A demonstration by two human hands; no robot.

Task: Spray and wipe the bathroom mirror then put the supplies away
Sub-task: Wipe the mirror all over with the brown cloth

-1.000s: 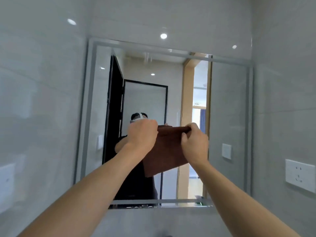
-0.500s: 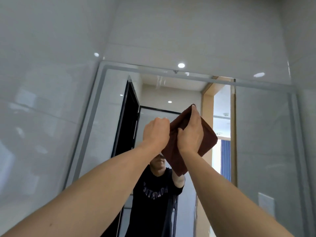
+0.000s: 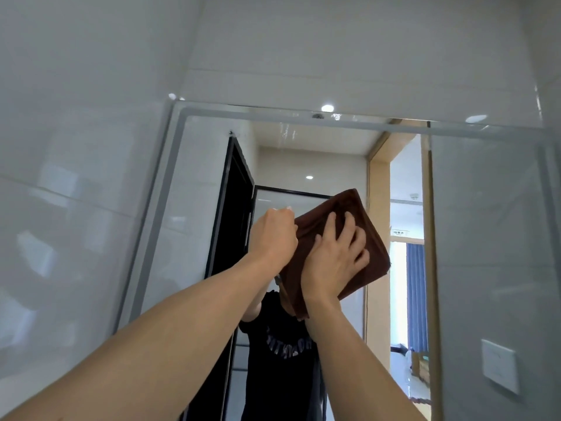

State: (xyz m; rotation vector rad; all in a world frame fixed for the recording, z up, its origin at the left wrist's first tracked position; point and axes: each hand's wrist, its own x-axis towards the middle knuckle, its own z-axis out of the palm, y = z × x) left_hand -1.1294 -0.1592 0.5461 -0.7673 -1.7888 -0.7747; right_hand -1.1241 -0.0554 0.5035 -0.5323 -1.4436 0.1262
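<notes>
A folded brown cloth [image 3: 368, 238] is held up in front of the bathroom mirror [image 3: 485, 238], near its middle. My right hand [image 3: 332, 258] lies flat on the cloth with its fingers spread. My left hand [image 3: 273, 235] is closed on the cloth's left edge. Whether the cloth touches the glass cannot be told. Streaks of liquid show on the glass near the mirror's top edge [image 3: 287, 133]. No spray bottle is in view.
Glossy white tiled walls [image 3: 76, 208] surround the mirror on the left and above. The mirror reflects a black door, a person in a black shirt and a bright room beyond. A reflected white wall switch [image 3: 498, 364] shows at the lower right.
The view has tilted further upward. My right hand has flattened onto the cloth, which is now folded smaller. Both hands have stayed together on the cloth.
</notes>
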